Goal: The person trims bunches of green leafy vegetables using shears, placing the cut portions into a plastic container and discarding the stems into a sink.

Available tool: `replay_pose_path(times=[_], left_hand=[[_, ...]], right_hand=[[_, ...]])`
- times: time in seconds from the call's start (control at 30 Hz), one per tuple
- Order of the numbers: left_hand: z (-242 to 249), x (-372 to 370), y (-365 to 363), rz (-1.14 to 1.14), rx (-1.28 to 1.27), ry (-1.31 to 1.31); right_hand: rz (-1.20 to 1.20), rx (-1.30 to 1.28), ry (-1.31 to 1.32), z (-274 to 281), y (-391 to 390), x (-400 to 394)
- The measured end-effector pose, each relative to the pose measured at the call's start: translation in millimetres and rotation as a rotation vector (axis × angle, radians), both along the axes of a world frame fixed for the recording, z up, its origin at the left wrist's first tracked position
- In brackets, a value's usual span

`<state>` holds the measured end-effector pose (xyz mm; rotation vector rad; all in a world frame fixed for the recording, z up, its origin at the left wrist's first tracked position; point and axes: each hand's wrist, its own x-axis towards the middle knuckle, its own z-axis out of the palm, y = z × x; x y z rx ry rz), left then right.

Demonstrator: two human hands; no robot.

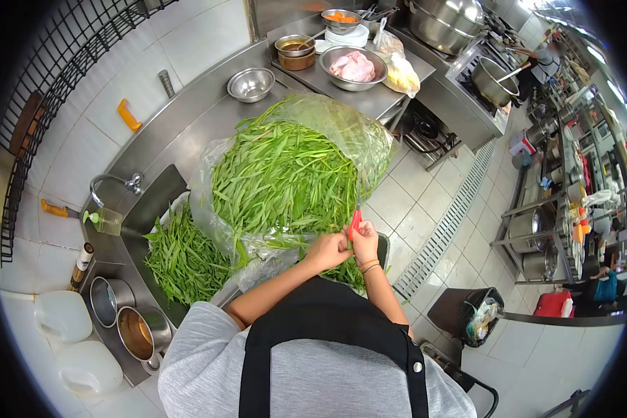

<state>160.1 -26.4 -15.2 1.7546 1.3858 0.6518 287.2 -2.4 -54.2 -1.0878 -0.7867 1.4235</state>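
Observation:
Just in front of my body, my right hand is closed around a small red-handled knife, its short blade pointing away from me. My left hand meets it from the left, fingers pinched on leafy green stems at the knife. Beyond both hands, a big heap of long-leaved greens fills an opened clear plastic bag. More cut greens lie in the sink at left. Under my hands, some greens show in a container mostly hidden by my arms.
A steel bowl and a bowl of raw meat stand on the back counter. Pots and white jugs are at lower left. A lined bin stands right, near a floor drain. A person works by the stove.

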Motion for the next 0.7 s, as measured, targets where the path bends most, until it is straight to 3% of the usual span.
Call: replay_pose_path(times=[0.03, 0.1, 0.17, 0.27, 0.33, 0.43, 0.6, 0.67, 0.7], left_hand=[[2, -6, 8, 0.006, 0.005, 0.003], [8, -23, 29, -0.036, -0.074, 0.03], [29, -43, 57, 0.238, 0.038, 0.087], [28, -82, 108, 0.502, 0.504, 0.177], [14, -102, 136, 0.579, 0.459, 0.423], [14, -113, 146, 0.542, 0.323, 0.574], [33, -113, 135, 0.437, 0.318, 0.555], [45, -101, 123, 0.488, 0.602, 0.459], [45, -94, 121, 0.35, 0.579, 0.373]], right_hand=[[0.006, 0.005, 0.003, -7, 3, 1], [0.015, 0.045, -0.382, -18, 0, 12], [-0.034, 0.097, -0.4, -29, -11, 21], [-0.075, 0.081, -0.347, -68, -30, 38], [-0.096, 0.052, -0.332, -81, -40, 42], [-0.124, 0.0, -0.303, -87, -43, 43], [-0.166, 0.007, -0.12, -53, -45, 44], [-0.169, -0.01, -0.094, -38, -53, 50], [-0.179, -0.009, -0.06, -27, -57, 51]])
